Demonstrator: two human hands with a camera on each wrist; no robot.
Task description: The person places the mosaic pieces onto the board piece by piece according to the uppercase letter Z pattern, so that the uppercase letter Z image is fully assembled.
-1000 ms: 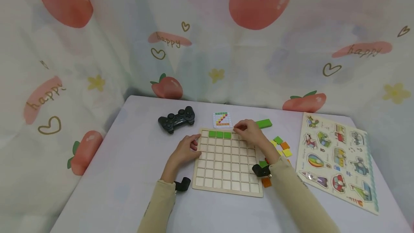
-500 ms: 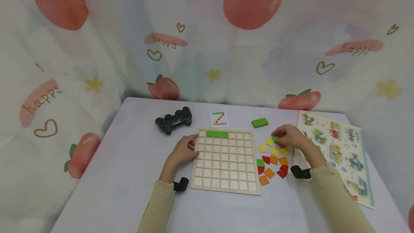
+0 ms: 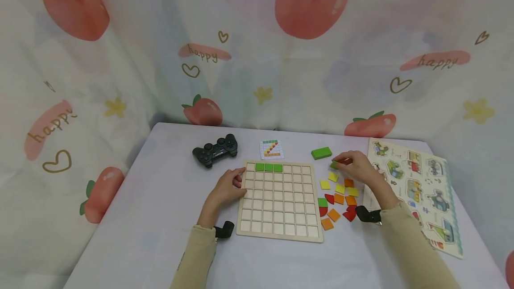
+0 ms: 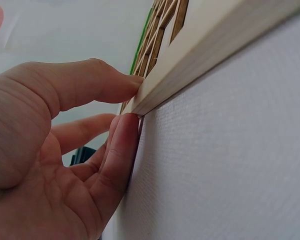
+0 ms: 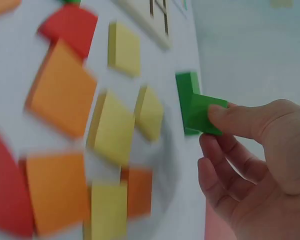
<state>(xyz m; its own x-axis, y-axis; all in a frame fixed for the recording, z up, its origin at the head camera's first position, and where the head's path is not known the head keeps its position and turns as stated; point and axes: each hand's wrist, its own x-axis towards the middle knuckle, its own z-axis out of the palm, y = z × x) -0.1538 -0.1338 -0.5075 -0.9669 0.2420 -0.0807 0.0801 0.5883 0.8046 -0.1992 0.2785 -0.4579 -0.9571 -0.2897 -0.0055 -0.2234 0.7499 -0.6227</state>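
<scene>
In the head view my left hand point(image 3: 226, 186) rests against the left edge of a wooden grid board point(image 3: 279, 238). Its thumb and fingertips touch the pale frame in the left wrist view. Three green tiles point(image 3: 269, 167) sit side by side in the board's far row. Between right thumb and fingers I pinch a small green square tile point(image 5: 202, 112), raised over the table. My right hand point(image 3: 355, 166) is beyond the board's far right corner, near the loose tiles. A longer green block point(image 5: 186, 95) lies behind the held tile in the right wrist view.
Several yellow, orange, red and green pieces point(image 3: 339, 199) lie right of the board. At the back are a black game controller point(image 3: 215, 150) and a small pattern card point(image 3: 271, 149). A picture puzzle board point(image 3: 417, 195) lies at the far right.
My right hand has moved from the board's far edge out to the loose tiles, picked up a green tile, then shifted slightly left. My left hand keeps its place at the board's edge.
</scene>
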